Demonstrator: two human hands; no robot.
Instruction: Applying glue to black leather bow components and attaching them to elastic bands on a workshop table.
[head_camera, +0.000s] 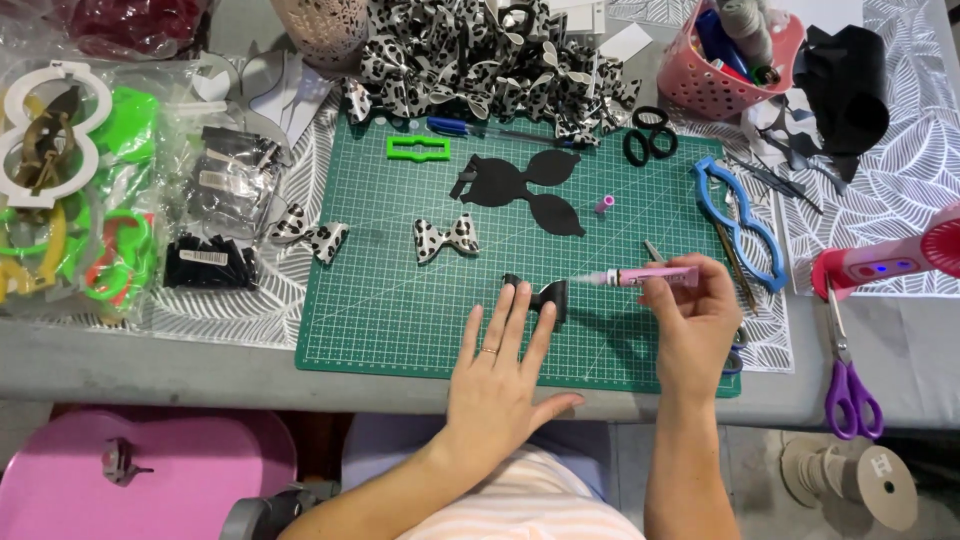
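left hand (497, 375) lies flat, fingers (520, 315) spread, pinning the small black folded fabric piece (548, 296) on the green cutting mat (380, 300); right hand (695, 320) pinches a pink glue tube (650, 276), nozzle touching it

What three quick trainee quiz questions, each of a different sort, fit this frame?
1. True or false: the right hand holds purple-handled scissors.
2. What does the left hand press on? A) the small black folded fabric piece B) a blue plastic template C) a pink basket
3. Fill in: the work lies on a green gridded cutting ____.

Key: 1 false, it holds the slim pink glue tube; the scissors lie on the table. 2 A. 3 mat.
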